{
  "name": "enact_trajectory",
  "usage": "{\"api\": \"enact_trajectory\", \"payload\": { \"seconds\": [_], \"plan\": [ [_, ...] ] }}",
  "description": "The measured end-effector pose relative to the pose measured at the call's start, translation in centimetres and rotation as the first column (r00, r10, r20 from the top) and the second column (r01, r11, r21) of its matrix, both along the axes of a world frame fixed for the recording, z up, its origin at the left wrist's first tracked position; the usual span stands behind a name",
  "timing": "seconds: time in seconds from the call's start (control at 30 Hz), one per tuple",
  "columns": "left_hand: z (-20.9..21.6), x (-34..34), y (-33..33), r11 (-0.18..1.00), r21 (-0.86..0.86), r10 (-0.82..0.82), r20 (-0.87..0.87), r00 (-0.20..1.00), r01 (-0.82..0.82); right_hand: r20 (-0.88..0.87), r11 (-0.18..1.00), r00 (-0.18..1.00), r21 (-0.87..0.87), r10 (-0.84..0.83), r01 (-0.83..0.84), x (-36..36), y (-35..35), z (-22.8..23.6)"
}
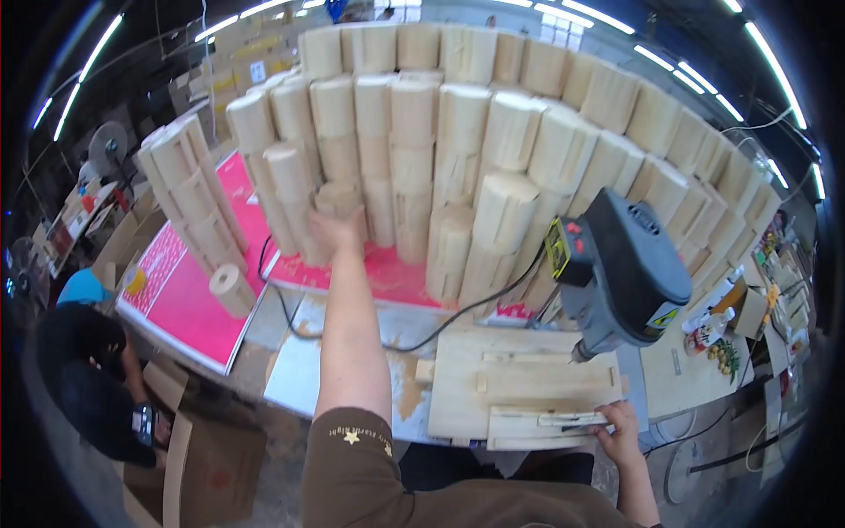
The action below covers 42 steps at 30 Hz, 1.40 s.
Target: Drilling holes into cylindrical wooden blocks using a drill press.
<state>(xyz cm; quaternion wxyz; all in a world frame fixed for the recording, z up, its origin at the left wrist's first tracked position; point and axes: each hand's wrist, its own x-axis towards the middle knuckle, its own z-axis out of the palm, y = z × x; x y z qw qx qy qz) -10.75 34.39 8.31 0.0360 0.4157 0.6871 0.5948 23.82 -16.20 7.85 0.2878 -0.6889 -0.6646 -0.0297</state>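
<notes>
My left hand (337, 231) reaches out to the stacked wooden cylinders and closes around a short one (339, 195) low in the row; its fingertips are partly hidden. At the near edge of the workbench, my right hand (620, 429) grips the right end of a narrow slotted wooden piece (532, 431). Something thin and dark lies by those fingers, too small to name. Under that piece is a flat wooden board (458, 365) with strips fixed on it. A black bench drill press (629, 264) overhangs the board, its chuck (581, 350) above the board's right part.
Tall stacks of wooden cylinders (414, 167) wall off the back, standing on pink sheets (378, 273). A single cylinder with a hole (231, 290) stands at left. A black cable (422, 343) crosses the bench. At lower left a person (84, 378) is beside an open cardboard box (211, 466).
</notes>
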Motion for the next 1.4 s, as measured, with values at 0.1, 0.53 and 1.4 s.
{"api": "enact_trajectory", "payload": {
  "seconds": [0.1,0.53,1.4],
  "plan": [
    [-1.4,-0.4,0.7,0.977,0.196,-0.094,0.039,0.995,0.084,-0.038,0.999,0.998,-0.003,-0.041,0.041,-0.1,-0.3,-0.5],
    [0.1,-1.1,-17.7,0.72,0.198,-0.689,0.096,0.718,0.665,-0.117,0.953,0.97,-0.196,0.213,-0.233,-1.4,-2.6,2.7],
    [4.2,9.4,-37.6,0.179,-0.884,-0.972,-0.226,-0.059,0.432,-0.118,0.979,0.972,0.005,0.202,-0.203,2.9,1.6,-0.6]
  ]
}}
